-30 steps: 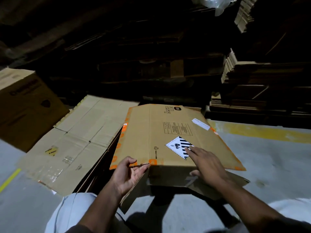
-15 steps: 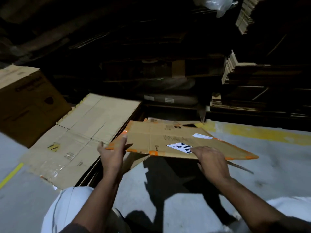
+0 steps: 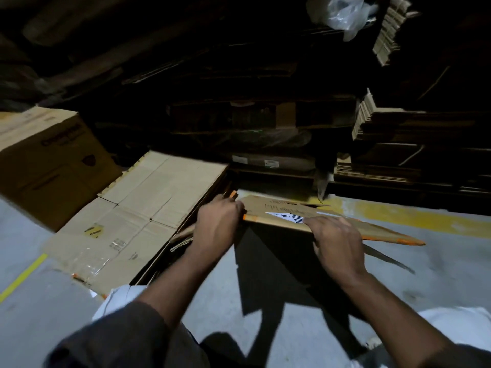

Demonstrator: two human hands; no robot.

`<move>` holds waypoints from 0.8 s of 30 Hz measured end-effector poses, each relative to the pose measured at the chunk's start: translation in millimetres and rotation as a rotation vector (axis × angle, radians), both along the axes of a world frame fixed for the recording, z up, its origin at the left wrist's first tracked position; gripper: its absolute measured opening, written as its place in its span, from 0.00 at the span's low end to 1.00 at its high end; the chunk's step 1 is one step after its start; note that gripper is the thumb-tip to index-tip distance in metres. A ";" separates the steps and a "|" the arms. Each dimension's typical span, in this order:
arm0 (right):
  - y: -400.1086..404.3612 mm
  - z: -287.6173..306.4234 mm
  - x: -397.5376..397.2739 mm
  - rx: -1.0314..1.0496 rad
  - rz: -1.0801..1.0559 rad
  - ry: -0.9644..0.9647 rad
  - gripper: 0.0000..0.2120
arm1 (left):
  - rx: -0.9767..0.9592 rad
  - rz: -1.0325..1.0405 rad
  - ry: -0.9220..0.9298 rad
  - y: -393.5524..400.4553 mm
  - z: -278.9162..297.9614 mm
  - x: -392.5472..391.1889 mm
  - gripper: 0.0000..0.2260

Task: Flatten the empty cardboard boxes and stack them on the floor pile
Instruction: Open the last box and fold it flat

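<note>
The flattened cardboard box (image 3: 289, 215) is held nearly level above the grey concrete floor (image 3: 438, 264), seen almost edge-on, with orange tape along its near and right edges. The left hand (image 3: 216, 225) grips the box's left end, fingers curled over the edge. The right hand (image 3: 336, 241) grips the near edge, fingers lying on top of the panel; the thumb is hidden below.

Just left of the box lies the floor pile (image 3: 148, 216) of flattened cardboard, its top sheet pale and creased, with a small yellow sticker and clear tape. The pile's right edge is just beside the left hand. A closed brown carton (image 3: 50, 166) stands at the far left, touching the pile; its dark print is too blurred to read. Dark stacks of flattened cardboard (image 3: 385, 144) fill the background, and a clear plastic bag (image 3: 342, 11) hangs at the top. A yellow painted line (image 3: 414, 217) runs across the floor behind the box, and a thin yellow line (image 3: 24, 276) crosses the floor at lower left.

The box carries a white diamond label with black stripes (image 3: 288, 217) and printed text that cannot be read at this angle.

Compared with one second earlier, the box panel, then tilted up toward the camera, now lies almost flat and lower, and the left hand has shifted from the near corner to the left end.
</note>
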State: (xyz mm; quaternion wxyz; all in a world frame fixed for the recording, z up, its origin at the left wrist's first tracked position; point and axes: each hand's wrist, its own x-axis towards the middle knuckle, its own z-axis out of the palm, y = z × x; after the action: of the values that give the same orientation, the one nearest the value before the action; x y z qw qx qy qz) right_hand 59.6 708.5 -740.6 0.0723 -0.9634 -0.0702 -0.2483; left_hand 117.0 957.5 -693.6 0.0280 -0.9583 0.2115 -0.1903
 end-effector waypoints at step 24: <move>27.1 138.5 -8.5 -0.049 -0.057 -0.126 0.26 | 0.049 -0.229 -0.385 100.9 123.8 12.5 0.07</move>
State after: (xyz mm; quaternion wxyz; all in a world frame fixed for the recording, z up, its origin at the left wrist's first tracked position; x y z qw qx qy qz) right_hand 51.0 735.6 -602.1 0.0369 -0.9489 -0.0532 -0.3087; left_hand 129.4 1058.4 -569.8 0.0695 -0.8731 0.3141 -0.3662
